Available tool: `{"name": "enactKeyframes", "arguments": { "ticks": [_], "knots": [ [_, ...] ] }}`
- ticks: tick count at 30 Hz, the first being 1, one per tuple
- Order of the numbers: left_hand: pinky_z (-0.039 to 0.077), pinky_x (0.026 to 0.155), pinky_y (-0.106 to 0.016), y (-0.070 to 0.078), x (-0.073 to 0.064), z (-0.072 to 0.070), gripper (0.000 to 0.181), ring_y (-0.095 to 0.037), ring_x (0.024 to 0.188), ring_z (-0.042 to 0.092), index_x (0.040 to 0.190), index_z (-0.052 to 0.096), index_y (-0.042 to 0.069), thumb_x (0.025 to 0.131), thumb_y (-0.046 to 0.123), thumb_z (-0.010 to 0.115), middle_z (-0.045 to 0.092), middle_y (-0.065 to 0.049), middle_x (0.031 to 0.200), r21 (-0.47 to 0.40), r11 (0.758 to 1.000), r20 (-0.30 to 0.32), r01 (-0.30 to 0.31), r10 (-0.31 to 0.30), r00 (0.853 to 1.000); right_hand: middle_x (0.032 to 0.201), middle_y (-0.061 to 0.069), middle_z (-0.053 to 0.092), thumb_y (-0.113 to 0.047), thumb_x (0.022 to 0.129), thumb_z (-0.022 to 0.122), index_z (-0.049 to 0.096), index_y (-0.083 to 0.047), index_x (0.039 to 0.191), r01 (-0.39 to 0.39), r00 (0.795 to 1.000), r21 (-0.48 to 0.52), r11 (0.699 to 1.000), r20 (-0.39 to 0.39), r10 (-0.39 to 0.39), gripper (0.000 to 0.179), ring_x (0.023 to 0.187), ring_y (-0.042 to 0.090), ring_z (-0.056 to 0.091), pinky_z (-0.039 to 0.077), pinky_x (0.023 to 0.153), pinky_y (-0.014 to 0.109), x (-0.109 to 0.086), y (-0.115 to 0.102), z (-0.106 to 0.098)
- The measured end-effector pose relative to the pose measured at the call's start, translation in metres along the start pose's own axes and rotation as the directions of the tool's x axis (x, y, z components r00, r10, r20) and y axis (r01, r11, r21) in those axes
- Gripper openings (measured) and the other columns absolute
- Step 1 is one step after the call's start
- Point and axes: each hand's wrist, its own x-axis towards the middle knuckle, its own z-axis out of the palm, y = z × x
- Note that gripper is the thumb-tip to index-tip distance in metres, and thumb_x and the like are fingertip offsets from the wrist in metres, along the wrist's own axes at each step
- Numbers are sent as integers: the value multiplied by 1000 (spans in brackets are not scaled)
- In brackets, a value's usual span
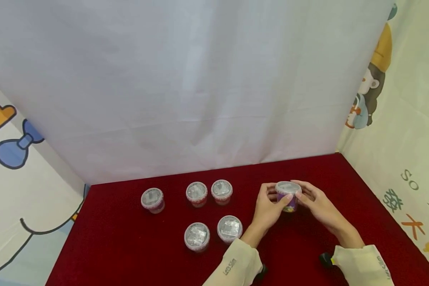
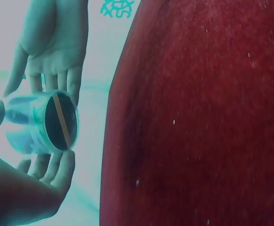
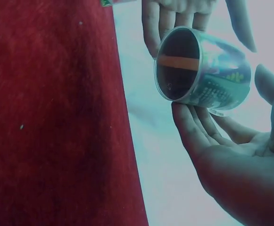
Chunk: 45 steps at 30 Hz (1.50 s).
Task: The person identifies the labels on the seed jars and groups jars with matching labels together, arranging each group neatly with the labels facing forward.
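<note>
Both hands hold one small round plastic tub [image 1: 288, 186] with a clear lid and a purple label, at the right of the red table in the head view. My left hand [image 1: 267, 207] grips its left side, thumb in front and fingers behind. From the other side my right hand [image 1: 319, 206] holds it the same way. The wrist views show the tub's underside [image 2: 60, 121], dark with an orange strip across it, so it is lifted off the cloth. In the right wrist view, printed lettering runs along the tub's side [image 3: 221, 84].
Several similar lidded tubs stand left of the hands: a far-left one [image 1: 152, 200], two at the back [image 1: 196, 193] [image 1: 221, 191], and two nearer [image 1: 197, 236] [image 1: 229, 228], one close to my left forearm. A white curtain [image 1: 200, 99] hangs behind the red cloth [image 1: 128, 246].
</note>
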Motion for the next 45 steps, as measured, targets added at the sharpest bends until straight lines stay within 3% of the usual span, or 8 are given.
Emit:
{"name": "enactKeyframes", "arguments": {
  "ticks": [8, 19, 29, 39, 45],
  "knots": [
    [56, 88, -30, 8, -3, -6, 43, -15, 108, 64, 136, 61, 9, 98, 25, 71, 69, -6, 122, 25, 999, 46, 37, -38, 998, 159, 30, 33, -32, 112, 44, 29, 3, 158, -7, 1000, 26, 1000, 21, 6, 60, 123, -15, 51, 50, 98, 14, -1, -1, -1],
    [56, 82, -24, 13, -6, -12, 42, -12, 101, 66, 125, 61, 7, 91, 23, 80, 68, -7, 113, -4, 1000, -27, 13, -13, 1000, 157, 32, 36, -30, 111, 47, 29, 3, 158, 1, 1000, -7, 1000, -1, -1, 60, 120, -16, 50, 49, 95, 11, 0, -13, 12],
    [57, 88, -31, 16, -4, -24, 41, -19, 110, 66, 134, 59, 4, 100, 26, 69, 68, -11, 125, -24, 999, 72, 40, -38, 997, 155, 26, 37, -28, 113, 41, 25, 8, 158, 17, 998, 88, 996, 56, -22, 59, 122, -7, 57, 53, 96, 18, 4, -13, 14],
    [58, 84, -28, 19, -6, -33, 42, -15, 100, 66, 127, 63, 3, 93, 23, 78, 69, -11, 114, 13, 1000, -25, 14, -13, 1000, 158, 31, 37, -34, 112, 45, 29, 1, 159, -13, 1000, -13, 1000, 9, 13, 61, 117, -17, 50, 50, 95, 15, 7, -22, 28],
    [57, 83, -31, 23, -7, -43, 40, -14, 101, 65, 128, 60, 5, 98, 29, 72, 68, -10, 118, 22, 1000, 24, 21, -21, 999, 156, 31, 39, -33, 112, 44, 30, 2, 158, 0, 1000, 5, 1000, 19, 0, 60, 117, -12, 54, 51, 95, 15, 10, -25, 34]
  ]
}}
